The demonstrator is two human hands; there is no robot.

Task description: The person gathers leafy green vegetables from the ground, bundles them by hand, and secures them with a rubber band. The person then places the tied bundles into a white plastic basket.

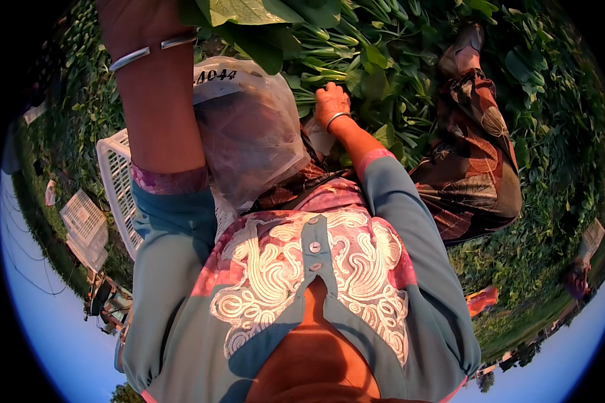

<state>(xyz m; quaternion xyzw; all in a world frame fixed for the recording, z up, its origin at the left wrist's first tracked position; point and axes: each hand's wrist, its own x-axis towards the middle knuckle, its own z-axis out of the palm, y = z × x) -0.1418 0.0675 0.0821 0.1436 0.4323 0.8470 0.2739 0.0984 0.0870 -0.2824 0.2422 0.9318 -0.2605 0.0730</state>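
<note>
My left hand (136, 17), with a silver bangle at its wrist, is raised at the top left; its fingers are beyond the upper edge. Large green leaves (257, 12) hang close beside it, and whether the fingers grip them is hidden. Lower down, my right hand (333, 103) has its fingers curled around the pale stems of some leafy greens (306, 96). More cut greens (327, 48) lie in a row just above that hand. Between my arms is a translucent plastic bag (254, 146) bearing print, with something dark showing through it.
A white plastic crate (118, 186) stands by my left arm; more crates (84, 219) lie farther left, near a vehicle (112, 305). My bent right leg (469, 176) extends rightward to a shoe (464, 48). Leafy crop (559, 141) covers the ground. An orange-red item (481, 300) lies at right.
</note>
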